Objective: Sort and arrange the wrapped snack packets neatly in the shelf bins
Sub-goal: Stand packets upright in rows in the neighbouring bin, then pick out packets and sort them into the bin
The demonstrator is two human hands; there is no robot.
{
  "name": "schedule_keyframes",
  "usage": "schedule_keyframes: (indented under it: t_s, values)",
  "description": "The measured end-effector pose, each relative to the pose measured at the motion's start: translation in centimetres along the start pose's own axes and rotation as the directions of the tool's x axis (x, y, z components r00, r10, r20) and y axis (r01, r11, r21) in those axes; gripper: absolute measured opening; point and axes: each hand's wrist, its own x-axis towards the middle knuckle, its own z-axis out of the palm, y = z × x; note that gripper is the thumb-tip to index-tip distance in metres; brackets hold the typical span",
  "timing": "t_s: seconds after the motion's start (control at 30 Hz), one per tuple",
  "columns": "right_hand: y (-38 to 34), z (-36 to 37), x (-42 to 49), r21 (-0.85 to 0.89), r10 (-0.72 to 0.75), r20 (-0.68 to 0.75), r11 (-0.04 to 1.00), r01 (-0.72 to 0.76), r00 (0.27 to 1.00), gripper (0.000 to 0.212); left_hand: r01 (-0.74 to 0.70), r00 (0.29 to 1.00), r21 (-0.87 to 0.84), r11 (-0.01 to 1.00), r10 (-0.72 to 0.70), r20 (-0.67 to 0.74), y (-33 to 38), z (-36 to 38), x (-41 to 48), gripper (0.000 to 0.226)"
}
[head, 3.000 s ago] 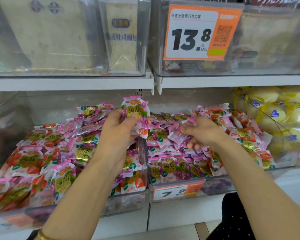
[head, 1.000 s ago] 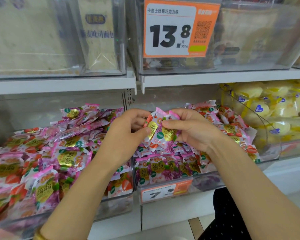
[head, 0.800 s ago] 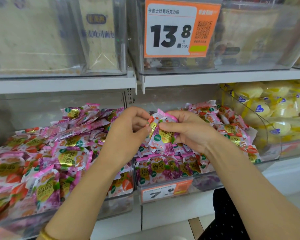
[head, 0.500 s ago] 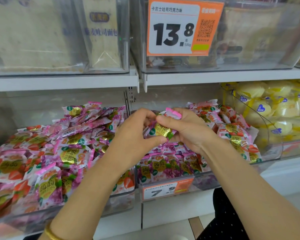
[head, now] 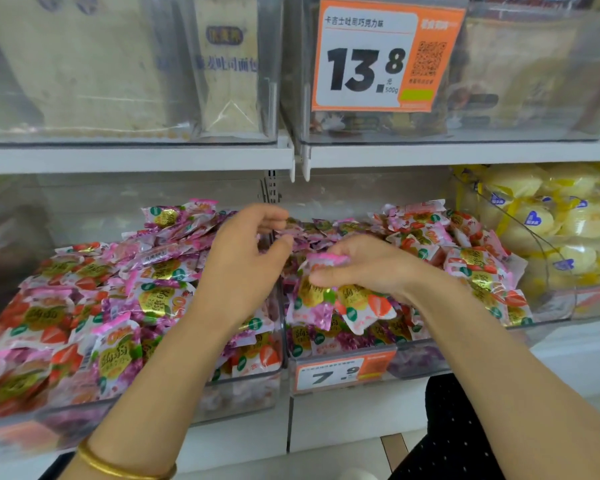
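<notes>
Gold bangle [head: 118, 467] on left wrist, 7 o'clock. Left hand [head: 246, 261], centre: fingers loosely curled, thumb and forefinger apart, nothing held. Right hand [head: 371, 268], at its 3 o'clock: fingers curled, gripping snack packets [head: 329, 303] over right bin [head: 426, 363]. Left bin [head: 239, 389], 9 o'clock, heaped with same packets.

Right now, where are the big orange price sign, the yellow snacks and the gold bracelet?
orange price sign [head: 394, 61]: head view, on the small 8 at its middle.
yellow snacks [head: 533, 218]: head view, on one packet's blue heart.
gold bracelet [head: 118, 468]: head view, on the band's middle.
</notes>
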Motion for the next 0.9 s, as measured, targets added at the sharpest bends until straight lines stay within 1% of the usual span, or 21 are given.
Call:
schedule_keyframes:
  t_s: [0.07, 0.1, 0.17, 0.2, 0.23, 0.3, 0.33, 0.37, 0.4, 0.43, 0.5, 0.57, 0.6, 0.67, 0.7, 0.73, 0.77, 0.8, 0.83, 0.87, 0.9]
  values:
    - [-1.0, 1.0, 0.8, -0.182, 0.074, 0.128, 0.982, -0.05, 0.989, 0.058, 0.017, 1.0, -0.011, 1.0, -0.018, -0.024, -0.1, -0.3, -0.1, 0.02]
    - [-1.4, 1.5, 1.1, -0.311, 0.124, 0.157, 0.948, -0.07, 0.98, 0.059, 0.026, 0.999, -0.015, 1.0, -0.026, -0.026, -0.1, -0.5, -0.3, 0.02]
    - [-1.5, 2.3, 1.7, -0.53, 0.178, 0.169, 0.846, -0.063, 0.969, 0.063, 0.031, 0.999, -0.006, 0.999, -0.031, -0.029, -0.3, -1.0, -0.6, 0.021]
    - [-1.4, 2.4, 1.8, -0.587, 0.185, 0.144, 0.807, -0.067, 0.972, 0.065, 0.035, 0.999, 0.004, 0.999, -0.034, -0.034, -0.5, -1.3, -0.6, 0.02]
    - [-1.4, 2.2, 1.5, -0.604, 0.18, 0.098, 0.792, -0.085, 0.979, 0.062, 0.041, 0.998, 0.011, 0.999, -0.04, -0.041, -0.7, -1.7, -0.7, 0.02]
    - [-1.6, 1.4, 0.3, -0.553, 0.118, -0.034, 0.825, -0.117, 0.992, 0.05, 0.059, 0.996, 0.008, 0.998, -0.058, -0.061, -1.0, -2.5, -1.0, 0.018]
    - [-1.9, 0.9, -0.4, -0.484, 0.068, -0.1, 0.868, -0.108, 0.993, 0.048, 0.069, 0.995, -0.002, 0.998, -0.069, -0.065, -1.1, -2.8, -1.2, 0.017]
    - [-2.3, 0.6, -1.2, -0.376, 0.017, -0.162, 0.923, -0.078, 0.987, 0.046, 0.08, 0.995, -0.011, 0.997, -0.08, -0.061, -1.0, -3.2, -1.6, 0.016]
    - [-3.2, 0.5, -2.0, -0.237, -0.037, -0.21, 0.971, -0.015, 0.977, 0.039, 0.09, 0.995, -0.018, 0.996, -0.09, -0.045, -0.9, -3.5, -1.9, 0.014]
    - [-4.2, 0.9, -2.7, -0.117, -0.087, -0.247, 0.991, 0.059, 0.965, 0.033, 0.105, 0.994, -0.038, 0.994, -0.105, -0.008, -0.7, -3.8, -2.3, 0.012]
    - [-6.2, 2.3, -3.2, -0.041, -0.183, -0.299, 0.983, 0.179, 0.937, 0.028, 0.166, 0.98, -0.166, 0.972, -0.145, 0.133, -0.2, -4.7, -2.9, 0.015]
    - [-8.0, 4.2, -2.5, -0.008, -0.256, -0.368, 0.962, 0.272, 0.894, 0.026, 0.28, 0.936, -0.297, 0.913, -0.19, 0.297, 0.1, -5.8, -3.6, 0.023]
    - [-8.8, 5.3, -2.0, 0.006, -0.281, -0.395, 0.951, 0.308, 0.875, 0.025, 0.311, 0.921, -0.315, 0.897, -0.203, 0.332, 0.0, -6.5, -4.1, 0.027]
    - [-10.1, 7.5, -0.6, 0.035, -0.302, -0.429, 0.936, 0.35, 0.851, 0.023, 0.329, 0.923, -0.282, 0.901, -0.243, 0.299, -0.6, -8.1, -4.7, 0.026]
    - [-10.7, 8.5, 0.2, 0.052, -0.295, -0.426, 0.936, 0.349, 0.855, 0.022, 0.334, 0.93, -0.278, 0.901, -0.267, 0.252, -1.1, -8.9, -4.9, 0.023]
    - [-11.2, 9.4, 0.9, 0.084, -0.28, -0.389, 0.938, 0.336, 0.878, 0.023, 0.343, 0.935, -0.289, 0.894, -0.296, 0.193, -1.7, -9.8, -5.1, 0.02]
    - [-11.8, 10.3, 1.5, 0.129, -0.263, -0.309, 0.941, 0.314, 0.914, 0.028, 0.357, 0.934, -0.302, 0.884, -0.332, 0.132, -2.4, -10.7, -5.2, 0.018]
    - [-12.3, 11.1, 2.2, 0.193, -0.25, -0.193, 0.938, 0.287, 0.949, 0.032, 0.375, 0.926, -0.303, 0.876, -0.371, 0.072, -3.2, -11.6, -5.4, 0.017]
    - [-12.9, 11.9, 2.7, 0.254, -0.237, -0.082, 0.934, 0.25, 0.968, 0.033, 0.389, 0.916, -0.286, 0.876, -0.402, 0.016, -4.0, -12.5, -5.6, 0.017]
    - [-13.5, 12.7, 3.4, 0.298, -0.216, 0.0, 0.932, 0.206, 0.976, 0.03, 0.396, 0.908, -0.244, 0.885, -0.417, -0.036, -4.8, -13.3, -5.7, 0.015]
    - [-14.1, 13.5, 4.3, 0.317, -0.186, 0.042, 0.934, 0.163, 0.982, 0.031, 0.398, 0.904, -0.18, 0.899, -0.418, -0.09, -5.7, -14.1, -5.9, 0.014]
